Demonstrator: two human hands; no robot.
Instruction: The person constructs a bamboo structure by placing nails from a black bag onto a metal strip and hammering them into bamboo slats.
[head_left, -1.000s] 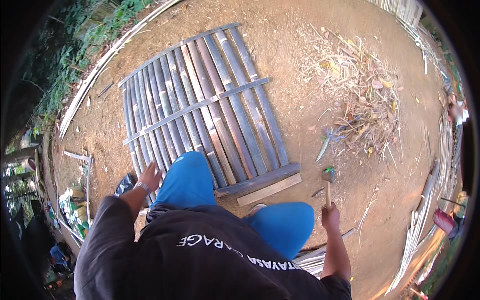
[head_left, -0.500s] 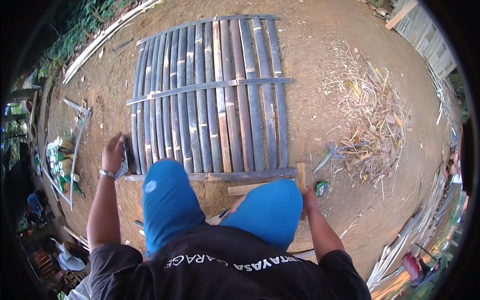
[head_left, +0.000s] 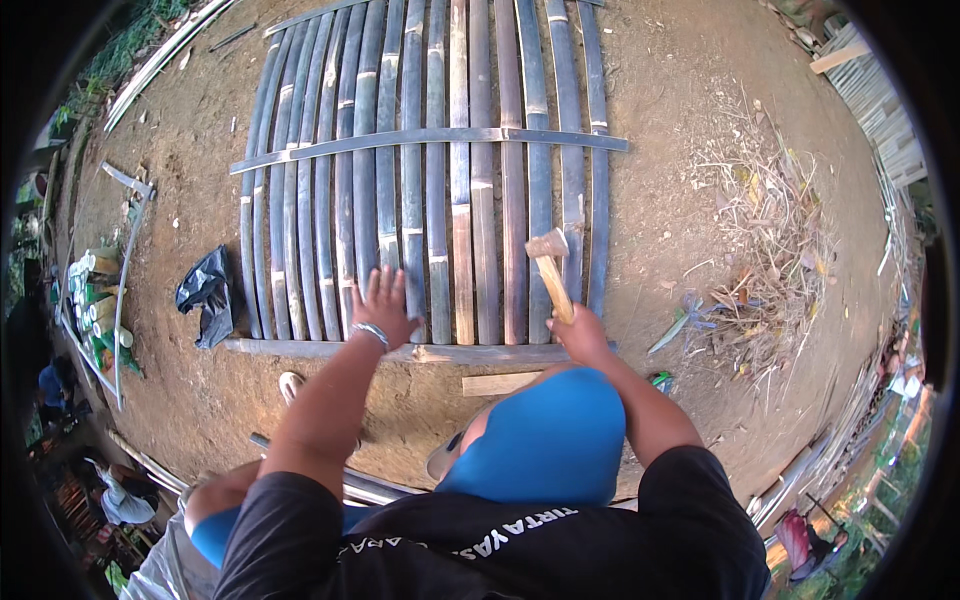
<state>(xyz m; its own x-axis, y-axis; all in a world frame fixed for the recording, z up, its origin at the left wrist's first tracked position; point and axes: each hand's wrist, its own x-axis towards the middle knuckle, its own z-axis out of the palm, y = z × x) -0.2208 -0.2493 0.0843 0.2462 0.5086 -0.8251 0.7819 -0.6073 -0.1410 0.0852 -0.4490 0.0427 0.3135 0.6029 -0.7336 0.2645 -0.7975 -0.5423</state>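
Note:
A panel of dark split-bamboo slats (head_left: pixel 412 200) lies on the dirt in front of me, with a bamboo crosspiece (head_left: pixel 350 146) over its middle and another bamboo strip (head_left: pixel 470 353) along its near edge. My left hand (head_left: pixel 386 305), fingers spread, is at the near ends of the slats; whether it presses on them I cannot tell. My right hand (head_left: pixel 582 335) grips the handle of a wooden mallet (head_left: pixel 553 272), its head over the panel's right part. Below the near strip lies a short flat board (head_left: pixel 500 383), partly hidden by my knee.
A crumpled black plastic bag (head_left: pixel 208 295) lies left of the panel. Dry straw and leaves (head_left: pixel 765 240) are heaped at the right. A green tape measure (head_left: pixel 661 381) shows beside my right forearm. Farther left are cut bamboo pieces (head_left: pixel 105 310) inside a thin pole frame.
My left hand has moved right, from beside the black bag to the slats, leaving the bag on the ground. My right hand has brought the mallet up from beside my knee to over the panel.

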